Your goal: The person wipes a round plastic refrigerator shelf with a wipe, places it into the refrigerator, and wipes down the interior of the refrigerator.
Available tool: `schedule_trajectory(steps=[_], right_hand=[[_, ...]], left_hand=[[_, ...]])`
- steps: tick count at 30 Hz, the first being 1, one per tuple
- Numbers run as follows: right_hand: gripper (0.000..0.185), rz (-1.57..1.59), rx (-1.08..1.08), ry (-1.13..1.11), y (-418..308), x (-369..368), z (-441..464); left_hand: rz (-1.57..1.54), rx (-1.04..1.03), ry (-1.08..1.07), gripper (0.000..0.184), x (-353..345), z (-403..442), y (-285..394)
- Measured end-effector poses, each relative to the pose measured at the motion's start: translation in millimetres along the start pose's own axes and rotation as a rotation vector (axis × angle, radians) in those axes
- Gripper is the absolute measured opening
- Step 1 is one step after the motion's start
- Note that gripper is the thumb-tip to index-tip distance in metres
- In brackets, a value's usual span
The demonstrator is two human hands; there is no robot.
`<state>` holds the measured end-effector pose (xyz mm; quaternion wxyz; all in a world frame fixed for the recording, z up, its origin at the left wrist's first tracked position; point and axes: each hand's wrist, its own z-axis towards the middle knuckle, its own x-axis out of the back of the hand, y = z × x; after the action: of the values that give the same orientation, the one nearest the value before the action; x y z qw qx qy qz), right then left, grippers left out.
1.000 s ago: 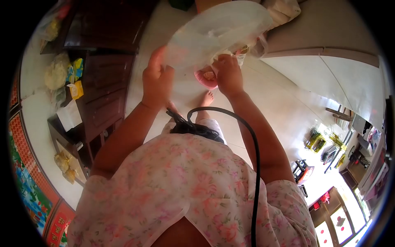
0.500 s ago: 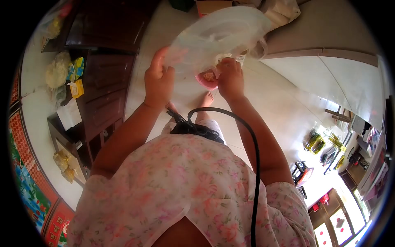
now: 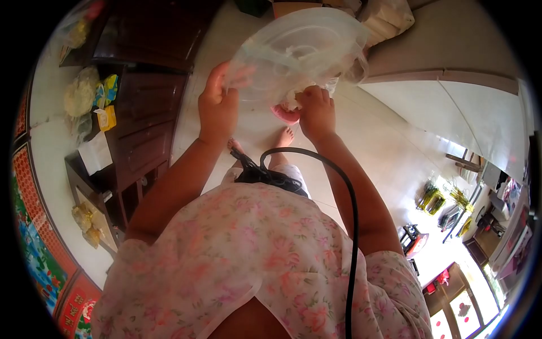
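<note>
In front of me is a large round translucent plastic lid (image 3: 305,42), tilted, with ring-shaped ridges in it. My left hand (image 3: 220,107) grips its left edge, thumb on the near side; the fingers show blurrily through the plastic. Below its right part, my right hand (image 3: 317,113) is closed on a crumpled white cloth or tissue (image 3: 292,97), which is partly hidden by the fingers. Just left of that hand, lower down, a pink bowl-like thing (image 3: 287,114) shows in part; its contents cannot be made out.
A black cable (image 3: 351,226) runs past my right arm. Dark wooden cabinets (image 3: 147,113) stand on the left, with plastic bags and a yellow packet (image 3: 105,120). A pale panel-like surface (image 3: 451,107) lies to the right. Boxes and a white sack (image 3: 389,21) are at the far side.
My right hand has shifted slightly down, and more of the crumpled white thing shows beside it, now covering part of the pink thing. The lid has tilted slightly; my left hand has barely moved.
</note>
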<state>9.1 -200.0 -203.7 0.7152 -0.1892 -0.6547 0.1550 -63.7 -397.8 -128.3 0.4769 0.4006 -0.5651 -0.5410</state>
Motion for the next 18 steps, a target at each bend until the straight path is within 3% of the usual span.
schedule_trajectory(steps=[7,10,14,18], right_hand=[[0.022,0.126,0.136,0.089,-30.6,-5.4,-4.4],[0.028,-0.011,0.08,0.098,-46.3,-12.5,-4.3],[0.033,0.058,-0.092,-0.031,-56.0,-21.7,-2.8],[0.033,-0.016,-0.005,0.058,-44.6,-25.2,2.4]], left_hand=[[0.026,0.044,0.047,0.04,-6.4,-1.3,4.4],[0.083,0.073,0.035,0.041,-9.3,-5.4,6.6],[-0.003,0.075,0.034,0.041,-10.4,-4.2,9.9],[0.017,-0.002,0.012,0.042,-10.8,-1.8,13.4]])
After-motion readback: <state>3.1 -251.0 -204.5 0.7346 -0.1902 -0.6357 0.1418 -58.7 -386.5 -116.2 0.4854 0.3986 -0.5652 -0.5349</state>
